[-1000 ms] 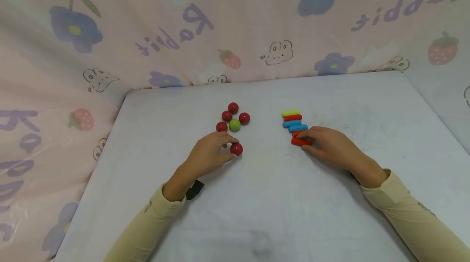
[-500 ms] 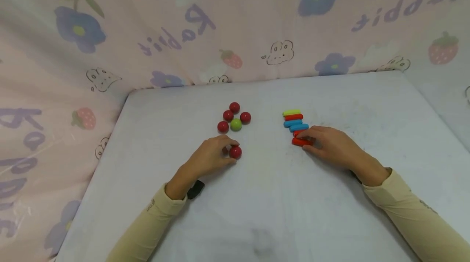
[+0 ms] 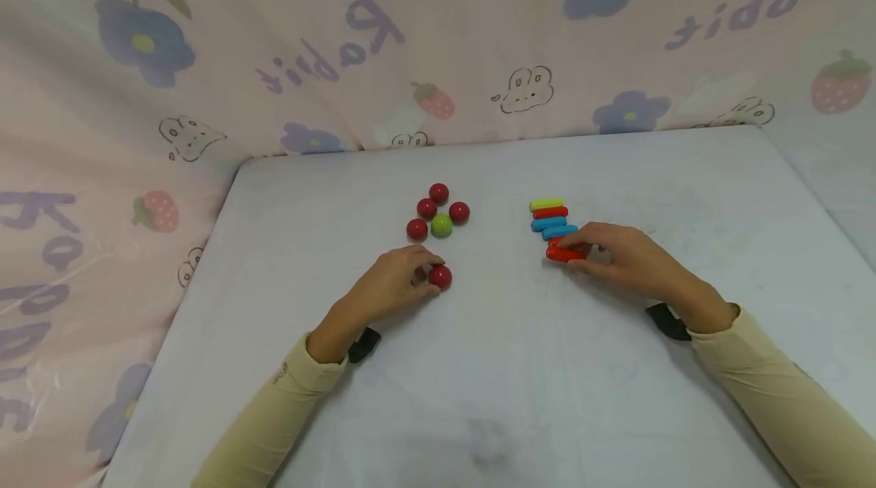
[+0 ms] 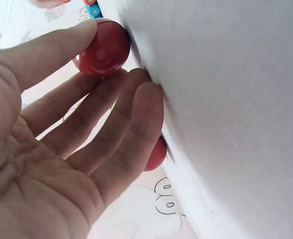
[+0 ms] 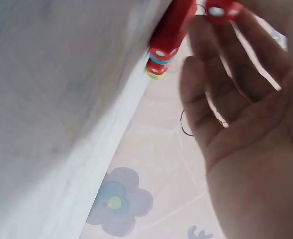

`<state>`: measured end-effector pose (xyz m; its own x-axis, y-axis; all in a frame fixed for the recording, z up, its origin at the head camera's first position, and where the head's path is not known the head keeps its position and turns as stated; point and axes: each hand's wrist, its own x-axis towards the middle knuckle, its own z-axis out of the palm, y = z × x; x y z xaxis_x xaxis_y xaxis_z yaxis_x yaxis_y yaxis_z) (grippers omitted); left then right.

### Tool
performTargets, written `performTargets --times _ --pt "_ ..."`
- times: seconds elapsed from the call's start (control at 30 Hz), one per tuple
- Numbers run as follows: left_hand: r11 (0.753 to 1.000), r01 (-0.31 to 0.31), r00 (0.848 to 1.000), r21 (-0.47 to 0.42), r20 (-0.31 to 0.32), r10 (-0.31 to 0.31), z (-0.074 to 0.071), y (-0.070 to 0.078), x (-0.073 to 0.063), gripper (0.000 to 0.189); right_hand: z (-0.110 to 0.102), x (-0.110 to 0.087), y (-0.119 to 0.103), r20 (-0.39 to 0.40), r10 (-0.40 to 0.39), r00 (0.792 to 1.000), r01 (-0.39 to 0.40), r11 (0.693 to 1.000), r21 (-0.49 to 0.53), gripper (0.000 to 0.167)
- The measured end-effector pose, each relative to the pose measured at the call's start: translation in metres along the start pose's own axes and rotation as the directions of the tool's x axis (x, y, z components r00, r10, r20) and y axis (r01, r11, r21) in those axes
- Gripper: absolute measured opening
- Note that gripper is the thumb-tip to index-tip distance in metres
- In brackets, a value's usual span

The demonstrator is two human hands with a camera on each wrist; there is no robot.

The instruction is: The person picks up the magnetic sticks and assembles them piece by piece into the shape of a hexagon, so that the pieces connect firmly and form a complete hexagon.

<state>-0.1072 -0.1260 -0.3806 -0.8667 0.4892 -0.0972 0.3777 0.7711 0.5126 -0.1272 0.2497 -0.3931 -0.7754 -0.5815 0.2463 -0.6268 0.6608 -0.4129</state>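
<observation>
Seen from the head, my left hand (image 3: 390,284) pinches a glossy red ball (image 3: 441,277) between thumb and fingers, just in front of a cluster of balls. In the left wrist view this ball (image 4: 105,50) sits at the thumb tip, close to the tabletop. On the other side, my right hand (image 3: 633,264) pinches a short red stick (image 3: 561,254) at the near end of a row of coloured sticks. The right wrist view shows the held stick (image 5: 222,11) end-on, apart from another red stick (image 5: 172,35); the thumb's contact there is partly out of frame.
Several red balls (image 3: 417,229) surround one green ball (image 3: 441,226). Beyond the right hand's fingers lie blue sticks (image 3: 550,224), a red stick (image 3: 550,212) and a yellow stick (image 3: 547,204). A patterned curtain (image 3: 465,39) rises behind the white table (image 3: 493,366).
The left hand and its red ball have drawn slightly away from the other balls. My right hand has raised the red stick a little from the row. The head view has tilted slightly.
</observation>
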Motion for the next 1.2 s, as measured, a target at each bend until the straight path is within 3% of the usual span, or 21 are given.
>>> performTargets --times 0.23,0.4,0.73,0.9,1.2 --pt "1.0 0.007 1.0 0.023 -0.009 -0.007 0.001 0.001 0.002 0.037 0.01 0.006 -0.004 0.035 0.021 0.999 -0.02 1.0 -0.016 0.031" --pt "0.999 0.009 1.0 0.05 -0.014 -0.008 0.0 0.004 0.002 0.038 0.014 0.009 -0.013 0.026 -0.036 0.999 0.037 0.999 -0.035 0.031" --pt "0.994 0.103 0.995 -0.02 -0.011 -0.103 0.001 0.004 -0.002 0.037 0.026 0.024 -0.027 0.043 -0.09 0.995 0.09 0.996 -0.005 0.028" --pt "0.996 0.093 0.995 -0.011 -0.016 -0.093 0.003 0.004 0.0 0.036 0.032 0.031 -0.034 0.036 -0.132 0.991 0.133 0.991 -0.014 0.026" --pt "0.998 0.064 0.997 0.022 -0.033 -0.063 0.005 0.005 0.002 0.036 0.041 0.043 -0.05 0.093 -0.131 0.987 0.137 0.989 -0.054 0.025"
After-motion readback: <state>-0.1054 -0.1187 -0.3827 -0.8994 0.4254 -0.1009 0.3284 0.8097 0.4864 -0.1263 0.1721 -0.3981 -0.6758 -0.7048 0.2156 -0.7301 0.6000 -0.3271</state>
